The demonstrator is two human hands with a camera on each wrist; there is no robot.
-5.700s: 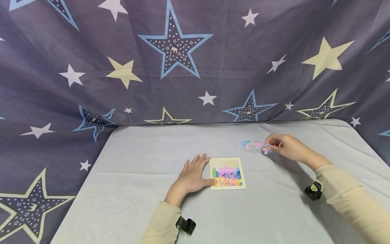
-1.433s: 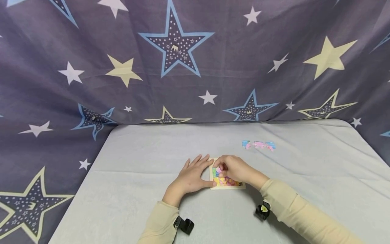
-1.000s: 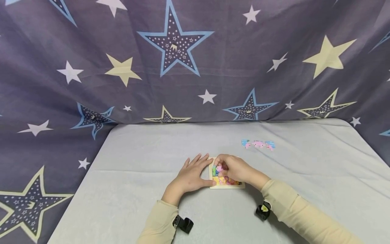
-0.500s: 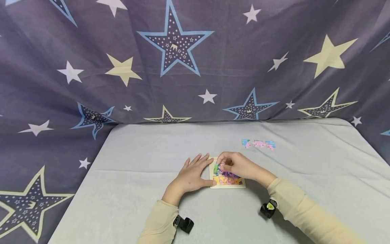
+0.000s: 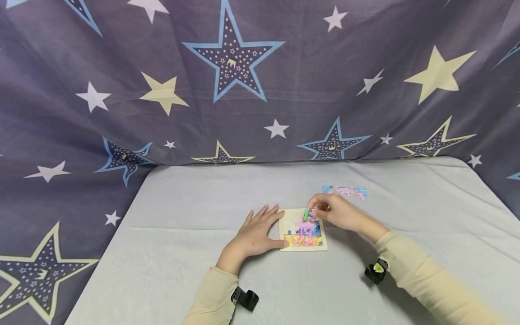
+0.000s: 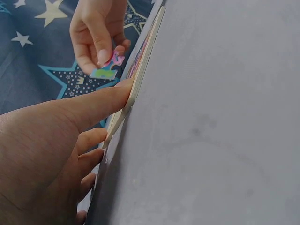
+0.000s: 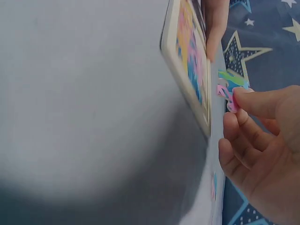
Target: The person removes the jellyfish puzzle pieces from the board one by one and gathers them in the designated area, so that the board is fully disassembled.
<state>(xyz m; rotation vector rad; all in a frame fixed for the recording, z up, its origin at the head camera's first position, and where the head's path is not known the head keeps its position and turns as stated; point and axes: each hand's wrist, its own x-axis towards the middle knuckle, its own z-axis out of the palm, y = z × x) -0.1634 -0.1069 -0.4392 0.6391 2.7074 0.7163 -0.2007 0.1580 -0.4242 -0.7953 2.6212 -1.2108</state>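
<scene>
Right fingers (image 7: 255, 101) hold piece (image 6: 107, 72) clear above frame rim (image 5: 304, 249).

Left hand (image 5: 254, 237), one: lay palm down, fingers spread, thumb stretched inward. Right hand (image 5: 340, 213), one: was raised, thumb and fingers pinching. Forearms (image 5: 430, 273), two: reached forward.

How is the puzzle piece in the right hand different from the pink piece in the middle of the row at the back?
The held piece shows green and blue as well as pink, while the middle piece looks mostly pink.
The held piece is pinched by the right hand, but the middle piece lies on the table, untouched.
Both have some pink, and neither sits in the frame.
</scene>
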